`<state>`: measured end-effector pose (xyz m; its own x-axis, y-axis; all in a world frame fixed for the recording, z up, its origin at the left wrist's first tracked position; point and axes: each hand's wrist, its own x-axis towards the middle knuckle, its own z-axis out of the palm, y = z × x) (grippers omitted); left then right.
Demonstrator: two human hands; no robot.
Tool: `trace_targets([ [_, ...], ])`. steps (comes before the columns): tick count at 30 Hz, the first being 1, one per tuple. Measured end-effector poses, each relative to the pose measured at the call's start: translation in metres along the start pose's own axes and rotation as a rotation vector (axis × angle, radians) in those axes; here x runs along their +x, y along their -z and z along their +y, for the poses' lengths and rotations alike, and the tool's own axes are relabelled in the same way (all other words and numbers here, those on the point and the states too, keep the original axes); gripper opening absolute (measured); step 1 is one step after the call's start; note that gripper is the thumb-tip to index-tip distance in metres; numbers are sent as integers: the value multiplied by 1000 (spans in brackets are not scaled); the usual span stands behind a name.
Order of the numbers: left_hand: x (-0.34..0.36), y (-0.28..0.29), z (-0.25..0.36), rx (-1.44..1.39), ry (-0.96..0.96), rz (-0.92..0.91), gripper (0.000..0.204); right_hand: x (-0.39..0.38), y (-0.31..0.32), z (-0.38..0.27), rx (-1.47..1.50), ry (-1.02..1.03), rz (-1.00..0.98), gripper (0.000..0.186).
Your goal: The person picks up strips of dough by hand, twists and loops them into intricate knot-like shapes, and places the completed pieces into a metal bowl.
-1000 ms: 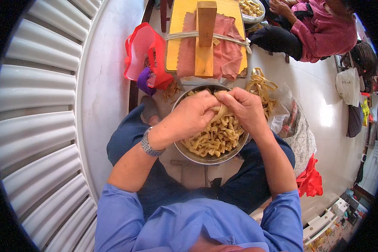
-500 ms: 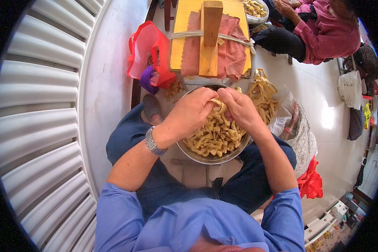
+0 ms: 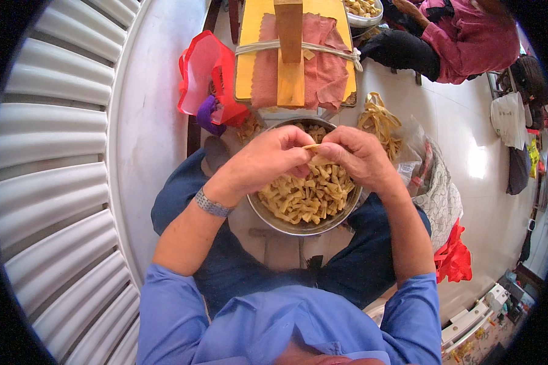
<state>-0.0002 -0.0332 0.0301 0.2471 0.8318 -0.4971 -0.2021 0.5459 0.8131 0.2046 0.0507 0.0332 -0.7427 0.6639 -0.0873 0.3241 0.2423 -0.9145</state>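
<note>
Over a round metal bowl (image 3: 268, 226) set between my knees, both hands pinch one pale yellow tofu skin strip (image 3: 312, 146). My left hand (image 3: 273, 157), with a metal watch on its wrist, grips the strip from the left between thumb and fingers. From the right, my right hand (image 3: 360, 157) closes on it with the thumb on top. Below the hands, many short knotted tofu skin pieces (image 3: 310, 198) fill the bowl. Long loose tofu skin strips (image 3: 379, 118) hang beyond the bowl at the right.
Ahead is a yellow board (image 3: 246, 67) with a pink cloth, a wooden block and a white cord. A red bag (image 3: 202, 61) stands left of it, and a white radiator (image 3: 55, 134) lines the left. Another person (image 3: 469, 42) sits at the far right near a bowl of pieces (image 3: 364, 17).
The looped strip between my fingers now shows as a short, flatter piece. My hands have opened a small gap between them, and the view has shifted slightly.
</note>
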Motion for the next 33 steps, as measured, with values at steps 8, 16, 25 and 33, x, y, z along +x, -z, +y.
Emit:
trace_targets([
  [8, 5, -8, -7, 348, -239, 230, 20, 2, -20, 4, 520, -227, 30, 25],
  [16, -7, -9, -1, 413, -319, 332, 23, 5, -29, -2, 194, -162, 99, 25],
  [25, -8, 19, -6, 357, -513, 422, 23, 3, -4, -7, 37, -123, 13, 23],
  [33, -9, 4, -10, 1188, -744, 249, 53, 6, -29, -16, -227, 186, 0, 19],
])
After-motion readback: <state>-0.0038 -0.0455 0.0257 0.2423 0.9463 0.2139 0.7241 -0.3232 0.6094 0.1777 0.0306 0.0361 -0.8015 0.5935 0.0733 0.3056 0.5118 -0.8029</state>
